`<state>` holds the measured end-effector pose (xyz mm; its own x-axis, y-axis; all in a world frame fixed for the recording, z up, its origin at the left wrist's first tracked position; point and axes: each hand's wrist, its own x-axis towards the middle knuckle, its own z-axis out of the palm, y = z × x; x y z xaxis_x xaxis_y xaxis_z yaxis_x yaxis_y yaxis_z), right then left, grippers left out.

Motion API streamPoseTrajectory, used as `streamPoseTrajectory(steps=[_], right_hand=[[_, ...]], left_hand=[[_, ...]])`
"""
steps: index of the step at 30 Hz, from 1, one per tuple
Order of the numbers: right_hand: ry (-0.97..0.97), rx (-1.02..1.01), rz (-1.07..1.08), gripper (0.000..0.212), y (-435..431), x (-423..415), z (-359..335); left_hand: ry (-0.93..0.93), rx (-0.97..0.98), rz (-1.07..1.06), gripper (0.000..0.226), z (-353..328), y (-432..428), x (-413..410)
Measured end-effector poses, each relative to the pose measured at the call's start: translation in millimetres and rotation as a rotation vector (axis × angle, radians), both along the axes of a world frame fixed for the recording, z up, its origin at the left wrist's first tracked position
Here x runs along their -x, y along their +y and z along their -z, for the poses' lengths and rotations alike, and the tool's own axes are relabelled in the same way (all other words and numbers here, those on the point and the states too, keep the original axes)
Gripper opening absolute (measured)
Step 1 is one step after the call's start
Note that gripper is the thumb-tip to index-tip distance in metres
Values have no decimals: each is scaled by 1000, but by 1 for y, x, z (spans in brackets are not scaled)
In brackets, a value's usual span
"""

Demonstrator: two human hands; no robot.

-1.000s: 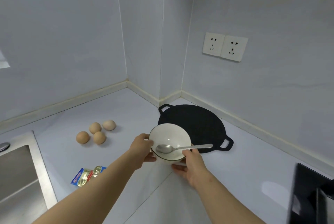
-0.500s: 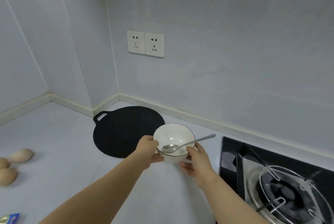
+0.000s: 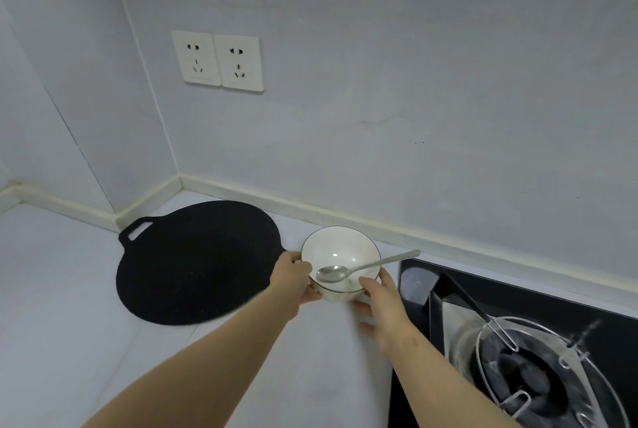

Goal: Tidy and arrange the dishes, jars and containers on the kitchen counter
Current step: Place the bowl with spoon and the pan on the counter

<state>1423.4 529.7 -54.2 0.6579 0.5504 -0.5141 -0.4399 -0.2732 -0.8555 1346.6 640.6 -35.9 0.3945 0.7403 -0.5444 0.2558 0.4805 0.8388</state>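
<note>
Both forearms bare, reaching fwd from btm edge, converging twd centre. Left hand (image 3: 293,281) at end of a nearly straight arm, wrist in line w/ it; thumb up at rim of bowl (image 3: 340,248), fingers curled under its left side. Right hand (image 3: 383,306) back-up, slightly blurred; thumb on near wall, index round right side, other fingers looser, spread lower & off the bowl. Hands apart, bowl btwn them.
</note>
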Motion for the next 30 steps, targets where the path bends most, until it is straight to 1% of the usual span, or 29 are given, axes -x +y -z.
streamPoseTrajectory(steps=[6,15,20,25,28,30], right_hand=[[54,-22,43,36,11,-15,4],[91,-47,68,26,22,-35,9],[93,-103,122,35,25,-38,15],[109,-79,144,42,30,-40,16],[136,-81,144,41,32,-42,17],[196,-126,173,37,32,-43,17]], left_hand=[[7,-6,30,23,7,14,-16],[-23,-39,88,17,9,33,-40],[-50,-66,126,20,13,38,-49],[-73,-57,156,25,13,42,-51],[-86,-47,158,28,15,44,-51],[-105,-32,135,28,18,45,-52]])
